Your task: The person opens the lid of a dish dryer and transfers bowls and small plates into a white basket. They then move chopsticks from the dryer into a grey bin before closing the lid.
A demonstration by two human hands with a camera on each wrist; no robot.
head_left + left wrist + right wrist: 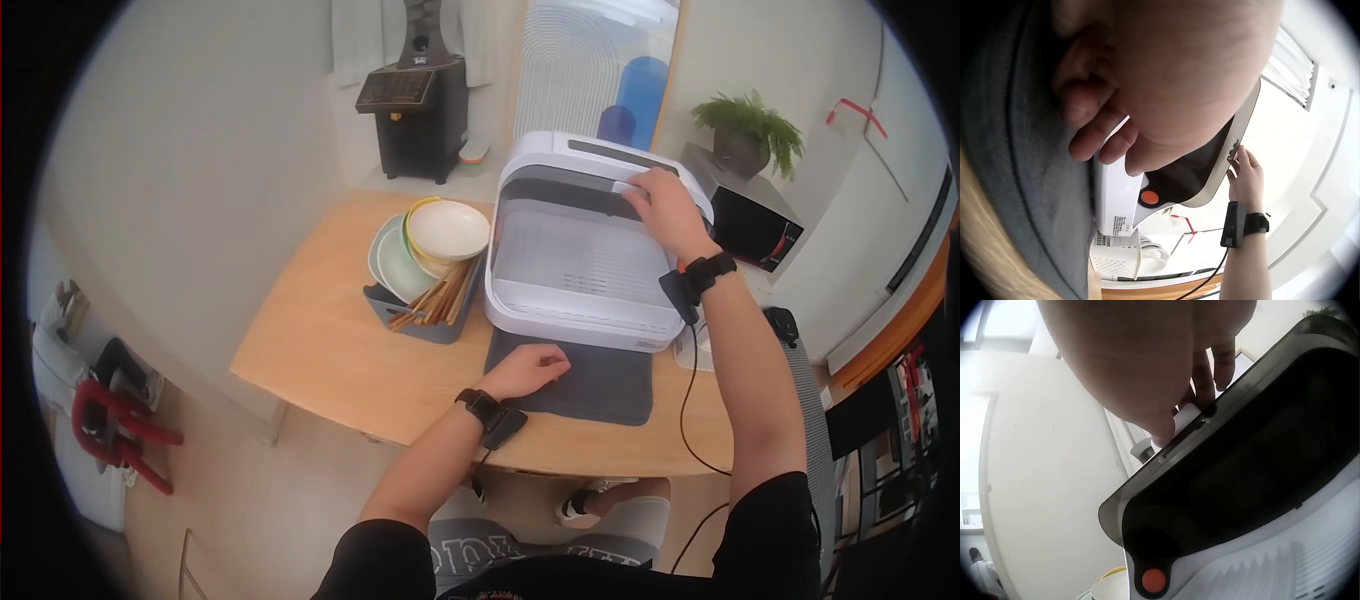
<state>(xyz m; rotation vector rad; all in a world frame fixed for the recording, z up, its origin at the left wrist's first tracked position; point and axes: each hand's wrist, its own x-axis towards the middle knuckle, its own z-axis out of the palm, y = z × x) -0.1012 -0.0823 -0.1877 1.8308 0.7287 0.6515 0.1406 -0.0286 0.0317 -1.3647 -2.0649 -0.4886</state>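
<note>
A white box-shaped appliance (585, 312) stands on the table with its dark see-through lid (1235, 469) raised. My right hand (672, 212) pinches the small white handle (1186, 416) on the lid's edge, thumb on one side and fingers on the other. My left hand (524, 371) rests on the dark grey mat (610, 385) in front of the appliance, its fingers loosely bent and holding nothing. In the left wrist view the left fingers (1092, 134) hang beside the appliance's white side.
Left of the appliance, a grey basket (440, 332) holds bowls (448, 230), plates and wooden chopsticks (432, 303). Behind are a black machine (420, 125), a microwave (752, 225) and a potted plant (742, 150). A white perforated basket (1115, 257) stands right of the appliance.
</note>
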